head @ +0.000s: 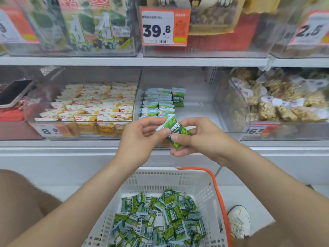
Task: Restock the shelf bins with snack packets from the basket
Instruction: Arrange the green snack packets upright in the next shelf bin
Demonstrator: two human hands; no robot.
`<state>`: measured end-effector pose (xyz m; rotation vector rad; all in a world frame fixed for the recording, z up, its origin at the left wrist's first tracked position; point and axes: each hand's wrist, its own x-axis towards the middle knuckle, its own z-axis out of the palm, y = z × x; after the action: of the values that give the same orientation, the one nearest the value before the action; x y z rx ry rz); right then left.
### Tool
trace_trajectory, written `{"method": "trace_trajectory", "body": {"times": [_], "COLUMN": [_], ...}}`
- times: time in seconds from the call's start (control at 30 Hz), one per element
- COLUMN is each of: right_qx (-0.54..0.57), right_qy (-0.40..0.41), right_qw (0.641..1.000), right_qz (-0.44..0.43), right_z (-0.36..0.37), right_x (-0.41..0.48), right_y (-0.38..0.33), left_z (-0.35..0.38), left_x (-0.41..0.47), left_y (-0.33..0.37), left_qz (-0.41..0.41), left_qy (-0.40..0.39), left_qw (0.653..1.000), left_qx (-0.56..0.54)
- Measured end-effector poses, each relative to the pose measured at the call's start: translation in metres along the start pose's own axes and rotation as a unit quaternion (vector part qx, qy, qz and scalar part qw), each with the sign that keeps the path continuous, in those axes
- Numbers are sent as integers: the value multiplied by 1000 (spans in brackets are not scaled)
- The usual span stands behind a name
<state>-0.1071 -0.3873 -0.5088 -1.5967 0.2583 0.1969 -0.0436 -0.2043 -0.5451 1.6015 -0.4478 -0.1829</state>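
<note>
Basket (201,182) of green packets (160,220), left hand (140,138) and right hand (201,138) pinching one packet (175,130), 39.8 tag (157,26)

Both bare forearms reach forward from the lower corners of the view and meet near its middle. The left hand (140,134) has its fingers curled inward and pinches the upper left end of a small packet (176,131). The right hand (201,138) faces it, thumb pressed on the packet's front and fingers curled above and beneath it. The hands are close together, with the wrists about level.
</note>
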Motion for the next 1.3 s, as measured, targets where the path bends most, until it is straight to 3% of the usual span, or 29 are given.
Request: {"method": "trace_trajectory", "body": {"times": [0.1, 0.2, 0.33, 0.47, 0.63, 0.87, 1.1, 1.3], "right_qx": [-12, 23, 26, -102, -260, -394, -505, -415], "right_qy": [-24, -20, 115, 206, 270, 250, 233, 274], "right_qw": [1000, 999, 992, 972, 927, 885, 830, 868], "right_qz": [8, 10, -40, -45, -34, -6, 47, 15], "right_z": [-3, -9, -27, -51, -65, -74, -76, -71], "right_x": [1, 9, 45, 98, 144, 196, 229, 241], "right_y": [-8, -20, -26, -15, -7, 0, -2, 2], "left_z": [0, -5, -16, -22, -30, -24, -21, -21], "left_x": [8, 18, 41, 70, 95, 128, 134, 135], "left_y": [8, 14, 11, 5, 7, 9, 3, 3], "left_qz": [30, 107, 245, 209, 206, 184, 197, 192], "left_qy": [28, 50, 61, -26, -116, -146, -160, -163], "left_qw": [999, 980, 884, 831, 732, 733, 659, 668], "left_qx": [31, 159, 392, 514, 639, 638, 708, 700]}}
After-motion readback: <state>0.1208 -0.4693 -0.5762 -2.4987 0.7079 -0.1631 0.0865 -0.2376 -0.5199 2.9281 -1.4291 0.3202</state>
